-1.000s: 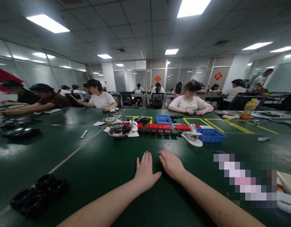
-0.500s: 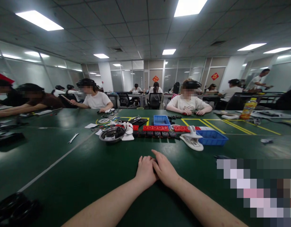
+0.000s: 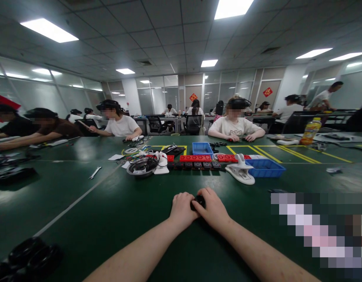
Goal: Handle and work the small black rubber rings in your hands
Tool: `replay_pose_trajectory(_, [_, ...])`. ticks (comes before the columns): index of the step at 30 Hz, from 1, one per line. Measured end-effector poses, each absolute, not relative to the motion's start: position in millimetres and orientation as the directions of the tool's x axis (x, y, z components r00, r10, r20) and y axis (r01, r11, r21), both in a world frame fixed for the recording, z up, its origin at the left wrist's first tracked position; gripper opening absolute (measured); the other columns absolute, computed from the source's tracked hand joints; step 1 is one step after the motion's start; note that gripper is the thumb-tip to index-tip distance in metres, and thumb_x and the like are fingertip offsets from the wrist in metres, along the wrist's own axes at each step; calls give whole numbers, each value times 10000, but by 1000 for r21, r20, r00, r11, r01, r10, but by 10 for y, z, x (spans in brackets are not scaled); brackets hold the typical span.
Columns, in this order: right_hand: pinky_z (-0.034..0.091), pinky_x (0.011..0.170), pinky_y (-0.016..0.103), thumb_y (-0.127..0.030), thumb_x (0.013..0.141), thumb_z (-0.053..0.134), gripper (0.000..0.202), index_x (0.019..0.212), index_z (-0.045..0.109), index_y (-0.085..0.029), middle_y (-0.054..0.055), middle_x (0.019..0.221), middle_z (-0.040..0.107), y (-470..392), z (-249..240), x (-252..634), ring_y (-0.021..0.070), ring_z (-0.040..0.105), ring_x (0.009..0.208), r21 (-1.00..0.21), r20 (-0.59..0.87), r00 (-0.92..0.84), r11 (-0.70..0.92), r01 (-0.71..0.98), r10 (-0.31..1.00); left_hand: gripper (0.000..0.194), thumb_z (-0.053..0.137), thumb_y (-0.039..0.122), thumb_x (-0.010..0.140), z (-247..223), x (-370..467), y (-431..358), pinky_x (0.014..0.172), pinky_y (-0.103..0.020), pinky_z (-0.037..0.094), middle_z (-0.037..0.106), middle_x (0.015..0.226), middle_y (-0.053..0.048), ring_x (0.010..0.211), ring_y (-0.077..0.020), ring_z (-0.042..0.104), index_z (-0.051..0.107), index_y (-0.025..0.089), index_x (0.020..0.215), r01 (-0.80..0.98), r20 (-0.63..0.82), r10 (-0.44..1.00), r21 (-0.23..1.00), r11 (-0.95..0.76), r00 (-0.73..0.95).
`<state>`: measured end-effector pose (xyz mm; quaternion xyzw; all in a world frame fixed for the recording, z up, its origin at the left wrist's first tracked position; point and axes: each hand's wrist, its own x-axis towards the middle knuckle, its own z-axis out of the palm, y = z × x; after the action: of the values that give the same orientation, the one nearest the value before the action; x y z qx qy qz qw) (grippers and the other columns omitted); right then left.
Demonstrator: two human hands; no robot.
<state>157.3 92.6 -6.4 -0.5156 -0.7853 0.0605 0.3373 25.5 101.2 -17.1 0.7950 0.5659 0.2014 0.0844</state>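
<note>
In the middle of the green table, my left hand (image 3: 182,207) and my right hand (image 3: 212,207) meet around a small, shiny black rounded object (image 3: 200,201). Both have curled fingers closed on it, left hand on its left side and right hand on its right. Only its glossy top shows between them; the rest is covered, and its kind cannot be made out. At the lower left of the table lie several glossy black rounded things (image 3: 34,254), partly cut off by the frame.
Beyond my hands are a metal bowl (image 3: 141,171) of cables, red power sockets (image 3: 195,158), a white clip (image 3: 241,171) and blue bins (image 3: 266,168). A wrench (image 3: 95,172) lies left; a bottle (image 3: 311,131) stands far right. Co-workers sit around the table.
My right hand's fingers have shifted and bent, no longer lying stretched over the left hand, so the black object now shows between the hands. The view has shifted slightly.
</note>
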Motion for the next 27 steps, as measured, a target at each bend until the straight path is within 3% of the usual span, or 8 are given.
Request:
replay_pose_trajectory(3, [409, 728, 333, -174, 711, 511, 84, 793, 529, -179, 49, 827, 526, 910, -37, 1588, 194, 482, 809, -449, 490, -294, 526, 722, 821, 212, 595, 334, 666, -160, 202, 1049, 770, -321, 375, 565, 864, -30, 853, -214, 508, 583, 186, 818, 828, 215, 904, 364, -426, 370])
replay_pose_trajectory(7, [404, 737, 335, -50, 615, 445, 210, 729, 554, -188, 28, 785, 559, 875, -15, 1584, 181, 494, 793, -444, 561, -400, 671, 594, 725, 230, 651, 363, 634, -156, 100, 1136, 757, -280, 389, 575, 881, -2, 847, -190, 518, 604, 205, 795, 753, 195, 838, 370, -545, 510])
replay_pose_trajectory(14, [435, 688, 306, -9, 573, 360, 235, 512, 498, -189, 2, 587, 551, 864, -79, 1525, 144, 514, 654, -428, 652, -457, 791, 437, 605, 211, 694, 354, 615, -206, 47, 1210, 796, -277, 376, 585, 909, 19, 863, -178, 517, 622, 217, 758, 656, 203, 748, 374, -655, 631])
replay_pose_trajectory(18, [427, 822, 352, -7, 579, 347, 245, 507, 484, -198, -20, 540, 518, 875, -124, 1500, 125, 517, 600, -424, 671, -450, 803, 419, 589, 219, 695, 351, 622, -229, 50, 1219, 815, -289, 367, 588, 925, 17, 873, -181, 516, 620, 214, 775, 631, 212, 727, 379, -677, 653])
replay_pose_trajectory(23, [337, 949, 419, -22, 623, 338, 248, 606, 503, -206, -28, 612, 557, 852, -82, 1555, 122, 552, 648, -398, 700, -444, 822, 408, 560, 260, 678, 405, 627, -179, 47, 1186, 802, -311, 378, 576, 895, 0, 848, -194, 521, 604, 202, 772, 634, 207, 732, 386, -670, 649])
replay_pose_trajectory(27, [295, 942, 467, -144, 698, 408, 194, 845, 520, -202, 39, 856, 590, 835, 15, 1634, 200, 534, 877, -393, 696, -362, 751, 531, 620, 629, 693, 537, 541, -116, 55, 1110, 838, -354, 380, 543, 991, -31, 925, -235, 502, 516, 214, 1051, 664, 216, 783, 429, -613, 583])
